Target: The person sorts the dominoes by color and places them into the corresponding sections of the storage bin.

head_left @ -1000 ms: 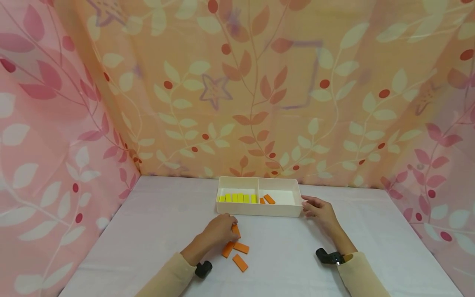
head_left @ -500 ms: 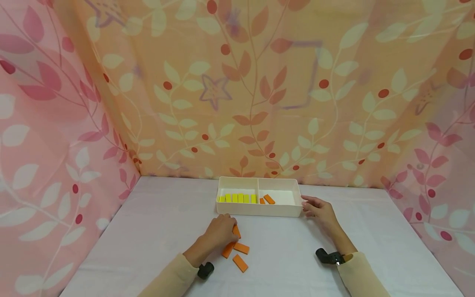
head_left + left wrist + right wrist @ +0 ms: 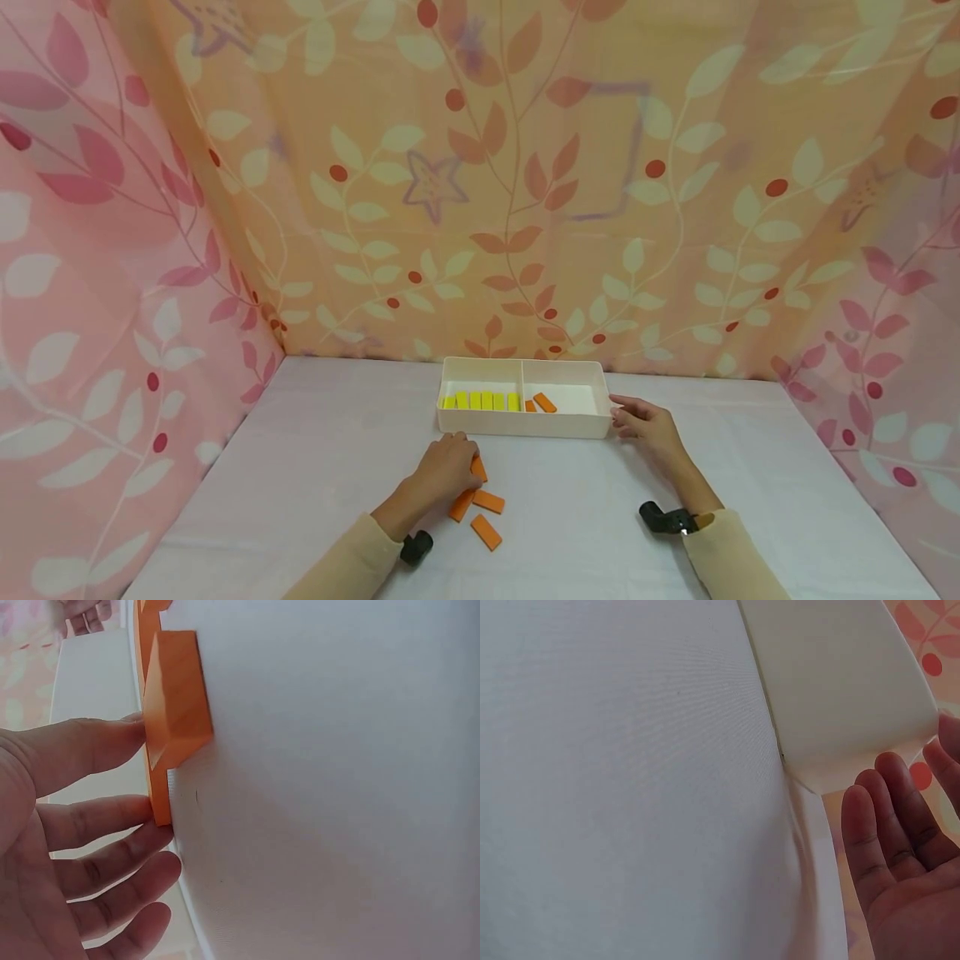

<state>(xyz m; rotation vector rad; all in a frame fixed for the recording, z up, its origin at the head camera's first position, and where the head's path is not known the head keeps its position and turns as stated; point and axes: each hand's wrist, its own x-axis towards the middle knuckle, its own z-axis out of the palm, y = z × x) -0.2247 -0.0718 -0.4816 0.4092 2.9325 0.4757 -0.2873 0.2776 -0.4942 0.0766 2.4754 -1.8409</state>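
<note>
The table (image 3: 585,508) is white; orange blocks (image 3: 489,501) are oblong.

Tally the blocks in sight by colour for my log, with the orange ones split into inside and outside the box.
Yellow blocks in the box: 6
Orange blocks in the box: 2
Orange blocks outside the box, counting the one in the left hand: 4
Total: 12 (6 yellow, 6 orange)

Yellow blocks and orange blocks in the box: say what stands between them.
The head view shows a white divider between them: the yellow blocks are in the left compartment of the box, the orange blocks in the right one.
</note>
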